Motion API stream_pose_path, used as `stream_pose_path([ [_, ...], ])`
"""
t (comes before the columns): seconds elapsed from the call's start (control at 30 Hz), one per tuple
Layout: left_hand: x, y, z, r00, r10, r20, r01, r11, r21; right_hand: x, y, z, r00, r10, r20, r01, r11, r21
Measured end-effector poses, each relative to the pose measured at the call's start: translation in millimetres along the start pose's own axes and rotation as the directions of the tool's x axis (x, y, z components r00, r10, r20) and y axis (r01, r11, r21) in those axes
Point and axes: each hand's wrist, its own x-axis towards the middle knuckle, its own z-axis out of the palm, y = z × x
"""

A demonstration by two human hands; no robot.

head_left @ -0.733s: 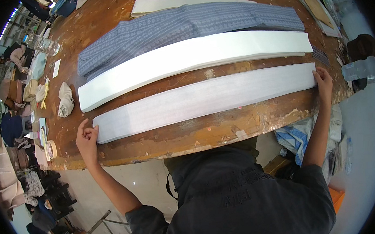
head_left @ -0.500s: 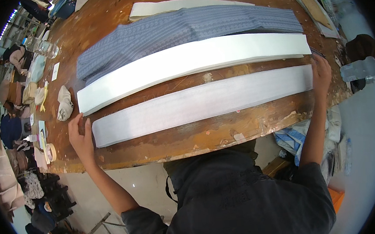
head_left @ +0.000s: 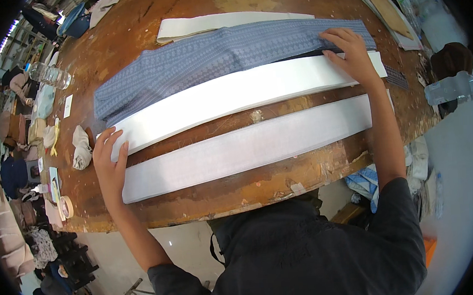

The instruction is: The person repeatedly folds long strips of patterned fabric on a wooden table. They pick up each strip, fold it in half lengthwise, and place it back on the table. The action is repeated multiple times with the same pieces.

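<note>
A long stack of bright white strips (head_left: 243, 86) lies across the table, slightly bowed in this view. My left hand (head_left: 109, 164) is at its left end, thumb apart from the fingers and fingertips at the corner. Over the right end reaches my right hand (head_left: 354, 60), fingers spread from the thumb. Its fingertips are on or just above a grey-blue patterned cloth (head_left: 197, 51) that lies folded behind the stack. Whether they pinch the cloth does not show. Nearer me is a second, duller white strip (head_left: 247, 144), its right part passing under my right forearm.
A cream strip (head_left: 227, 20) lies behind the cloth. On the left are a bundled pale cloth (head_left: 81, 147), a tape roll (head_left: 66, 206) and a clear bottle (head_left: 50, 75). Boards (head_left: 386, 11) lie at the far right; another bottle (head_left: 452, 88) is at the right.
My right hand has moved left and away from me, from the stack's right end to over the stack by the cloth. My left hand has shifted slightly right, onto the stack's left end.
</note>
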Motion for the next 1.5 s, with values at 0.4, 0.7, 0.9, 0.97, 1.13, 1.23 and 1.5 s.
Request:
stream_pose_path([
  [0.4,0.0,26.1,-1.2,0.995,0.085,-0.058,-0.087,0.996,-0.031,18.4,-22.9,0.7,0.977,-0.006,-0.212,0.016,0.999,0.046],
  [0.7,52.7,162.9,67.8,0.955,0.28,-0.098,-0.293,0.836,-0.463,60.8,-159.8,-24.9,0.911,-0.061,-0.408,0.223,0.905,0.363],
  [0.9,75.5,198.2,92.8,0.969,0.017,-0.248,-0.151,0.832,-0.534,53.7,-204.9,-57.3,0.938,-0.164,-0.305,0.253,0.925,0.283],
  [0.97,78.5,187.6,92.1,0.949,0.068,-0.309,-0.217,0.85,-0.48,56.3,-201.3,-60.9,0.901,-0.133,-0.413,0.267,0.92,0.285],
  [1.13,83.2,125.7,80.0,0.899,0.074,-0.432,-0.175,0.964,-0.199,51.0,-169.1,-73.0,0.836,-0.138,-0.531,0.238,0.963,0.126],
  [1.23,84.3,74.2,62.8,0.874,-0.032,-0.484,-0.008,0.997,-0.08,43.5,-151.6,-75.8,0.865,-0.137,-0.483,0.218,0.969,0.115],
  [1.5,53.8,-12.7,-10.8,0.815,-0.058,-0.576,0.058,0.998,-0.02,3.2,-119.1,-80.9,0.932,-0.351,-0.086,0.356,0.934,0.041],
])
